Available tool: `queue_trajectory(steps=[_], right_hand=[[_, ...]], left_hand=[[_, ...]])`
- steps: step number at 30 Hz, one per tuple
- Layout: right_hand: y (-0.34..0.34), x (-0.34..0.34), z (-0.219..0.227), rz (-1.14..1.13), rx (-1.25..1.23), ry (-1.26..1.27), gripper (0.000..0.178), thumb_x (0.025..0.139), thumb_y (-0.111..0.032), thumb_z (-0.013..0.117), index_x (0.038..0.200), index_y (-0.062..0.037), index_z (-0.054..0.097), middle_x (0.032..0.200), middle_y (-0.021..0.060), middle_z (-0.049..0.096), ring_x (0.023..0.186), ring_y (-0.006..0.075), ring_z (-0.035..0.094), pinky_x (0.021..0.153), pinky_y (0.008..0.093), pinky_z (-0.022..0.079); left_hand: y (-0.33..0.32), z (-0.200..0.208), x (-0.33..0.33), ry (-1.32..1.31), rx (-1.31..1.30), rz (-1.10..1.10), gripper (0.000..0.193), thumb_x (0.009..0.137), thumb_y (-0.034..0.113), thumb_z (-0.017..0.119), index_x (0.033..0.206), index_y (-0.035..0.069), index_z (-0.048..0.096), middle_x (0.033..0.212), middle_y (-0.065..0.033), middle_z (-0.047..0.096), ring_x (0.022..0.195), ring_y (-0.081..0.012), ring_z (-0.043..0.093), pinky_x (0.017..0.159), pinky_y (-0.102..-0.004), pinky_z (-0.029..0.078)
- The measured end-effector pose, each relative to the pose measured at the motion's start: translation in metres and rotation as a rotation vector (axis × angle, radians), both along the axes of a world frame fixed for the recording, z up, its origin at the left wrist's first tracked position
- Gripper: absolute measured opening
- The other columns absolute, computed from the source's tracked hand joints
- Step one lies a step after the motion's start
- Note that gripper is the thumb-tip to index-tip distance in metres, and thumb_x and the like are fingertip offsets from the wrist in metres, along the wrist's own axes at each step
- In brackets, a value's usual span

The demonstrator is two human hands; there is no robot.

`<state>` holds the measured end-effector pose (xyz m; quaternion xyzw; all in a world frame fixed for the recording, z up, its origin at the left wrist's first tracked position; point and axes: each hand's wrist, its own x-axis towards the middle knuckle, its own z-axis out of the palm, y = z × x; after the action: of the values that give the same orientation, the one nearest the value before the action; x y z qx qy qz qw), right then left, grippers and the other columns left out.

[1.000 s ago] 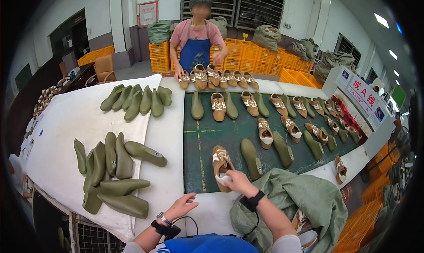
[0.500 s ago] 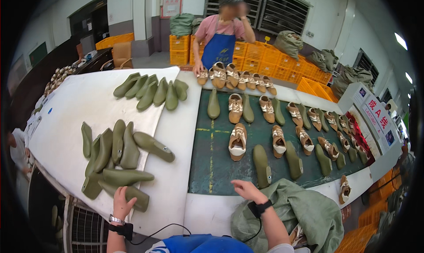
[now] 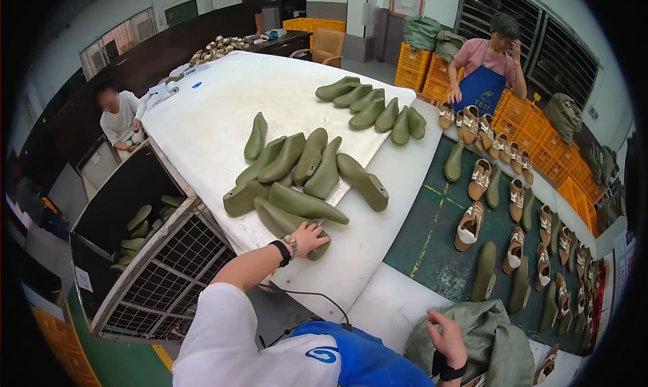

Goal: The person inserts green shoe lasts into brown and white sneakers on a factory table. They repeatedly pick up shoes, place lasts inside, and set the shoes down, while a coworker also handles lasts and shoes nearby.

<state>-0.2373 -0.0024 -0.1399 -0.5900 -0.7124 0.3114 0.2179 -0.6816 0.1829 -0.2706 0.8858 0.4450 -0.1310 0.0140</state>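
My left hand (image 3: 309, 239) grips the near end of an olive-green shoe last (image 3: 280, 219) at the near edge of the white table; its fingers lie over the top. Right behind it is another last (image 3: 307, 204) on its side, part of a loose pile of several lasts (image 3: 283, 157). My right hand (image 3: 445, 336) is held above a green woven sack (image 3: 489, 340), fingers loosely bent and apart, with nothing in them. Beyond it, brown-and-white sneakers (image 3: 469, 226) and green lasts (image 3: 484, 272) stand in rows on the dark green conveyor belt (image 3: 418, 235).
Another group of lasts (image 3: 368, 103) lies farther back on the white table (image 3: 202, 123). A wire-sided cart (image 3: 162, 272) with lasts inside stands at the left. Across the belt, a co-worker in a blue apron (image 3: 480, 90) stands beside sneakers and orange crates (image 3: 520, 127). Another person (image 3: 123, 120) is at far left.
My view has swung to the left, showing the cart and the person there. My left hand has closed over the end of the nearest last. My right hand has drawn back over the sack.
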Motion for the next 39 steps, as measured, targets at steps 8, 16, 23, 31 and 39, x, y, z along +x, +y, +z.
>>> queue_trajectory(steps=[8, 16, 23, 31, 39], right_hand=[[-0.011, -0.018, -0.004, 0.035, 0.058, 0.005, 0.03, 0.081, -0.011, 0.061, 0.11, -0.0055, 0.062, 0.093, 0.0178, 0.067, 0.086, 0.0331, 0.065, 0.076, 0.0368, 0.051], [-0.023, -0.01, -0.01, -0.089, 0.124, 0.089, 0.027, 0.082, -0.013, 0.059, 0.108, -0.0054, 0.064, 0.086, 0.0173, 0.066, 0.079, 0.0321, 0.065, 0.07, 0.0374, 0.051], [-0.068, 0.011, 0.004, -0.421, 0.304, 0.123, 0.023, 0.08, -0.009, 0.06, 0.103, -0.0039, 0.065, 0.085, 0.017, 0.066, 0.077, 0.0311, 0.065, 0.069, 0.0357, 0.051], [-0.213, 0.051, -0.041, -1.248, 0.32, 0.139, 0.016, 0.082, -0.001, 0.058, 0.097, 0.0013, 0.064, 0.075, 0.0104, 0.066, 0.068, 0.0159, 0.064, 0.063, 0.0275, 0.049], [-0.255, 0.082, -0.14, -1.653, 0.259, -0.202, 0.042, 0.077, -0.018, 0.068, 0.114, -0.0018, 0.058, 0.113, 0.0201, 0.06, 0.1, 0.035, 0.059, 0.085, 0.0396, 0.048]], left_hand=[[0.03, 0.01, 0.037, 0.431, -0.166, -0.137, 0.105, 0.052, 0.037, 0.083, 0.143, 0.037, 0.029, 0.123, -0.0138, 0.05, 0.119, -0.0316, 0.044, 0.099, -0.0482, 0.03], [0.006, 0.147, 0.084, -0.705, 0.004, -0.04, 0.084, 0.06, 0.022, 0.078, 0.135, 0.021, 0.042, 0.121, -0.0231, 0.043, 0.11, -0.0411, 0.047, 0.094, -0.0422, 0.042], [0.049, 0.143, 0.2, -1.123, 0.326, -0.254, 0.056, 0.057, 0.016, 0.083, 0.107, 0.012, 0.058, 0.133, -0.0276, 0.034, 0.117, -0.0453, 0.044, 0.098, -0.0435, 0.041], [0.064, -0.016, 0.312, -0.645, -0.006, -0.456, 0.054, 0.058, 0.015, 0.083, 0.106, 0.009, 0.056, 0.142, -0.0284, 0.022, 0.124, -0.0466, 0.037, 0.102, -0.0444, 0.04], [0.075, -0.022, 0.329, -0.435, -0.244, -0.269, 0.058, 0.071, 0.029, 0.073, 0.121, 0.004, 0.056, 0.149, -0.0271, 0.016, 0.117, -0.0395, 0.051, 0.096, -0.0416, 0.045]])
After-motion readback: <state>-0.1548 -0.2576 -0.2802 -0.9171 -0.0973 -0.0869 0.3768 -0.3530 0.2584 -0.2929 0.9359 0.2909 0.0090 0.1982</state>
